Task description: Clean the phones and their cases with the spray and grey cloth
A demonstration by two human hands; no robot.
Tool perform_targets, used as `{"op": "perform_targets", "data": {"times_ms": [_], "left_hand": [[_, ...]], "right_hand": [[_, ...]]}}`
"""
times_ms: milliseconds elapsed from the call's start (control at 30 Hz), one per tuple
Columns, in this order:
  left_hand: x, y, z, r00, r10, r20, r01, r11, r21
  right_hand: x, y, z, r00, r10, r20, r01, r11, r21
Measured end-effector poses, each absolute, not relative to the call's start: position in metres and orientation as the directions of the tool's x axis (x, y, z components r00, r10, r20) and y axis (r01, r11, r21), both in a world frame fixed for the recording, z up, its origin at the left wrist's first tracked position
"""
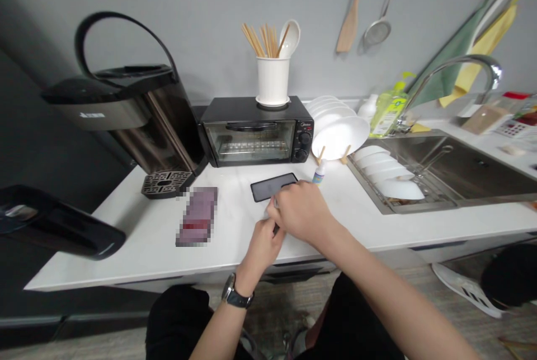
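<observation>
My left hand (265,243), with a watch on its wrist, is closed low over the front of the white counter. Just above and touching it, my right hand (302,210) is closed too. A small dark bit shows between the two hands, but the fingers hide what they hold. Right behind them a dark flat phone-like slab (268,188) with a grey face lies on the counter, its right end partly covered by my right hand. A little white bottle with a blue label (319,172) stands beyond my right hand.
A toaster oven (255,139) carries a white utensil pot (272,77). Left are a hot-water dispenser (168,125), a blurred-out flat item (197,217) and a black cylindrical object (62,225). Right are racked plates (342,136) and a sink (461,172). Another person's shoe (465,290) shows lower right.
</observation>
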State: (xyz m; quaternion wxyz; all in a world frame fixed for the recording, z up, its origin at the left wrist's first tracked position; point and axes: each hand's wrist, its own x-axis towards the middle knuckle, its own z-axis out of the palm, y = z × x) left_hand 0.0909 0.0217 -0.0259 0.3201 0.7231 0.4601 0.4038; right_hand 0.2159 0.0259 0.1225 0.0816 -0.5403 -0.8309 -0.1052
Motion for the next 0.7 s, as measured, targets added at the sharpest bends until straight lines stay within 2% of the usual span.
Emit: {"op": "perform_targets", "data": {"times_ms": [67, 133, 267, 400, 533, 633, 700], "left_hand": [[0.091, 0.022, -0.026, 0.258, 0.928, 0.271, 0.459, -0.364, 0.811], [0.090, 0.021, -0.025, 0.275, 0.925, 0.261, 0.491, -0.368, 0.790], [0.088, 0.019, -0.022, 0.294, 0.908, 0.297, 0.463, -0.408, 0.787], [0.088, 0.019, -0.022, 0.313, 0.907, 0.282, 0.422, -0.399, 0.814], [0.089, 0.020, -0.023, 0.283, 0.918, 0.278, 0.410, -0.377, 0.830], [0.090, 0.020, -0.024, 0.272, 0.919, 0.284, 0.387, -0.375, 0.842], [0.089, 0.020, -0.024, 0.270, 0.914, 0.302, 0.390, -0.390, 0.834]], "right_hand": [[0.212, 0.029, 0.114, -0.510, 0.803, 0.308, 0.858, 0.502, 0.110], [0.211, 0.028, 0.100, -0.541, 0.714, 0.445, 0.827, 0.549, 0.125], [0.210, 0.018, 0.061, -0.434, 0.531, 0.728, 0.854, 0.500, 0.145], [0.218, 0.015, 0.039, -0.341, 0.463, 0.818, 0.875, 0.475, 0.096], [0.235, 0.020, 0.057, -0.229, 0.607, 0.761, 0.910, 0.411, -0.054], [0.238, 0.017, 0.086, -0.211, 0.786, 0.582, 0.944, 0.317, -0.087], [0.230, 0.014, 0.105, -0.193, 0.880, 0.435, 0.968, 0.244, -0.064]]}}
